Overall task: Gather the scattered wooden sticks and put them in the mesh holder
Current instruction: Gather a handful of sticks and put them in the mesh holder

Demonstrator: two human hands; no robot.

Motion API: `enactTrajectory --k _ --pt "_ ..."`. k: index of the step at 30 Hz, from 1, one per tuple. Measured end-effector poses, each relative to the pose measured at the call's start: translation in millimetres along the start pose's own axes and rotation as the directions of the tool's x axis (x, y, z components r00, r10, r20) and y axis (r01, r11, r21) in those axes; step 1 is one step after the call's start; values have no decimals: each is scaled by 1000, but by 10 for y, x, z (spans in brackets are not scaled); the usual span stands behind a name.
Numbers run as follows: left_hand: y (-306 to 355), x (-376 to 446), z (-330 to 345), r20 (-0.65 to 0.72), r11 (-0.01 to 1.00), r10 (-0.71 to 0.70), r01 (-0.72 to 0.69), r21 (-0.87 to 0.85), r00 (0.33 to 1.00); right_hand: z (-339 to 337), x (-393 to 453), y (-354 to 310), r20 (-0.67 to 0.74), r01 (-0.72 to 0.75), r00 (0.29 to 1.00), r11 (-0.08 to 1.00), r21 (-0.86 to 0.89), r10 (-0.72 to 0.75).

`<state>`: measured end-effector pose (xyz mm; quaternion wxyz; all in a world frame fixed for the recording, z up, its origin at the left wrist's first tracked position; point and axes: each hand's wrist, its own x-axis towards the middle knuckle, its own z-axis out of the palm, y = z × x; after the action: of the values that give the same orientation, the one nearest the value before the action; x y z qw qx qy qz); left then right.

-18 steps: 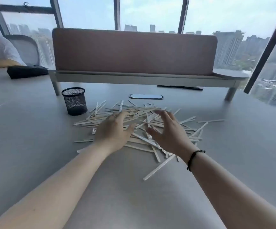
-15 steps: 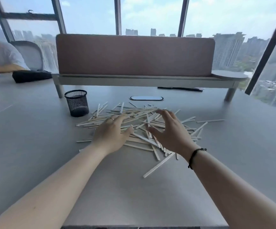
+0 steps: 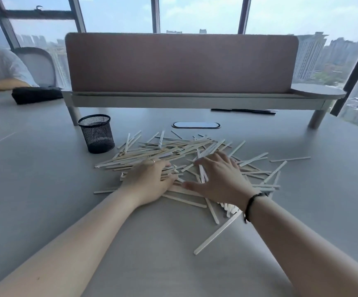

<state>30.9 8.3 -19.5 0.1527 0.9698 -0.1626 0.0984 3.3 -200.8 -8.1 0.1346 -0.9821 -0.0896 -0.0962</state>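
Observation:
Several pale wooden sticks (image 3: 173,150) lie scattered in a loose heap on the grey table (image 3: 45,200). A black mesh holder (image 3: 96,133) stands upright just left of the heap's far end, with nothing visible inside it. My left hand (image 3: 150,181) lies flat on the left part of the heap, fingers stretched out over the sticks. My right hand (image 3: 218,179) rests on the middle of the heap with fingers spread, a black band at its wrist. Neither hand grips a stick.
A raised shelf with a brown screen (image 3: 180,63) spans the table behind the heap. An oval cable port (image 3: 196,124) sits under it. A black pouch (image 3: 36,94) and a seated person (image 3: 0,67) are at the far left. Windows lie beyond.
Both hands have come down from hovering above the heap and now lie on the sticks. The view has tilted slightly.

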Motion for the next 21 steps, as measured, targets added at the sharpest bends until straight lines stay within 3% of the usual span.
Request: enactTrajectory --k 5,12,16,21 --pt "-159 7 123 -130 993 81 -92 -77 988 72 -4 29 18 58 998 998 15 -58" --pt "-135 142 191 -177 981 132 -154 -115 975 139 -50 23 -78 104 992 991 83 -97" --pt "-144 135 179 -360 967 195 -240 -84 912 200 -37 -42 -167 161 977 976 147 -136" --pt "-123 129 92 -566 953 110 -247 -172 817 121 -25 12 -272 116 960 977 181 -63"
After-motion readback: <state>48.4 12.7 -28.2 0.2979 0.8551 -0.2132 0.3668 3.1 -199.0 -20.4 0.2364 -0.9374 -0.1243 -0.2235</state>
